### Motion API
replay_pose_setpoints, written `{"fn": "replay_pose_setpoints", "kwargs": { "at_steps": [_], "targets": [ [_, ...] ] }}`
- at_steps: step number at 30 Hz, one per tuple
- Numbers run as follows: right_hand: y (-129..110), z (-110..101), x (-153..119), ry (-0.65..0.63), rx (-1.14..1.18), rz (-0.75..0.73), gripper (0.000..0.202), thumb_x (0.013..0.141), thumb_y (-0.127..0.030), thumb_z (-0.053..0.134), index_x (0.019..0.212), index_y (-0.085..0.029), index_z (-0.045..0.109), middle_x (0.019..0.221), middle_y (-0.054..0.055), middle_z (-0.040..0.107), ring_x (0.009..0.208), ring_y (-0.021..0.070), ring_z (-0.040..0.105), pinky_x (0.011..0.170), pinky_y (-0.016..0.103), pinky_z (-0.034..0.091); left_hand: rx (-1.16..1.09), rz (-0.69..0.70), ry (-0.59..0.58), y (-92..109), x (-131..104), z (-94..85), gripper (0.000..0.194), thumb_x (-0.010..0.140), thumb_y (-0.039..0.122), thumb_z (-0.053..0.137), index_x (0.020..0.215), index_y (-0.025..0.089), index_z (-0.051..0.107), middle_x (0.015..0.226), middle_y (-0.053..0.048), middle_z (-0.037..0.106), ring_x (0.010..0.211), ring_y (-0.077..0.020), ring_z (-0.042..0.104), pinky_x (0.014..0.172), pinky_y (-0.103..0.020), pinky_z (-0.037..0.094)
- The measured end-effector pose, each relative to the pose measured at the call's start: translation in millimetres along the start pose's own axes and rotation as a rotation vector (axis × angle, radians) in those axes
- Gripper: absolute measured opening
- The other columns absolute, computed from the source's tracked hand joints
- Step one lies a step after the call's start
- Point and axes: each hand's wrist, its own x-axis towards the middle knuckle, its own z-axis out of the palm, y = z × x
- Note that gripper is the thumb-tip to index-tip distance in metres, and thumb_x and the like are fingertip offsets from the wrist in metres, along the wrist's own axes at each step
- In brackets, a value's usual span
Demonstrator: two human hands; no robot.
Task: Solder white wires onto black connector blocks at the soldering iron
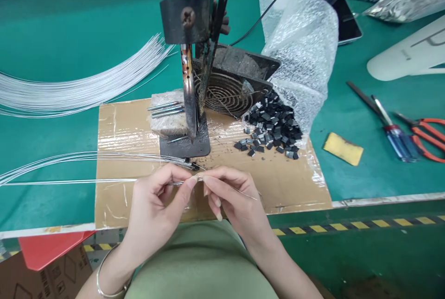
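Observation:
My left hand (156, 211) is closed in a pinch on a white wire (114, 181) that trails off to the left. Close against it, my right hand (238, 197) pinches a thin silvery wire (248, 195), its end sticking out past the fingers. The fingertips of both hands nearly meet, and they hide most of what lies between them. Just above the hands lies a bunch of white wires (139, 154) with small black pieces (190, 164) at its right end. A soldering iron (188, 90) is fixed overhead, tip down, over a dark metal base (201, 143).
Slim metal rods (167, 110) rest on a wrapped block (170, 126). A fan (227, 95) stands behind a heap of small black parts (274, 123) on cardboard (121, 206). Rightward lie a yellow sponge (343, 149), screwdriver (399, 141) and orange-handled pliers (427, 134). More white wires (86, 88) lie left.

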Motion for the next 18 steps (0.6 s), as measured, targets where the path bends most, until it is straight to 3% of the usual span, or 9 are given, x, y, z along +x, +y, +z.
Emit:
{"fn": "replay_pose_setpoints", "kwargs": {
  "at_steps": [5, 18],
  "targets": [
    [2.6, 1.3, 0.2, 0.020, 0.042, -0.007, 0.009, 0.086, -0.032, 0.082, 0.087, -0.023, 0.085, 0.065, -0.003, 0.067, 0.042, 0.0039, 0.052, 0.037, 0.015, 0.042, 0.053, 0.071, 0.059, -3.4, -1.2, 4.4, 0.012, 0.097, 0.026, 0.069, 0.086, 0.022, 0.071, 0.066, 0.004, 0.061, 0.056, -0.0095, 0.046, 0.051, -0.024, 0.034],
    [0.9, 7.1, -1.4, 0.033, 0.056, -0.033, 0.008, 0.086, -0.030, 0.081, 0.089, -0.025, 0.086, 0.064, -0.003, 0.065, 0.041, 0.0032, 0.053, 0.037, 0.013, 0.043, 0.158, 0.197, 0.132, -6.9, -0.5, 8.3, 0.011, 0.096, 0.021, 0.069, 0.086, 0.023, 0.071, 0.065, 0.005, 0.060, 0.057, -0.0096, 0.045, 0.054, -0.024, 0.035]
  ]
}}
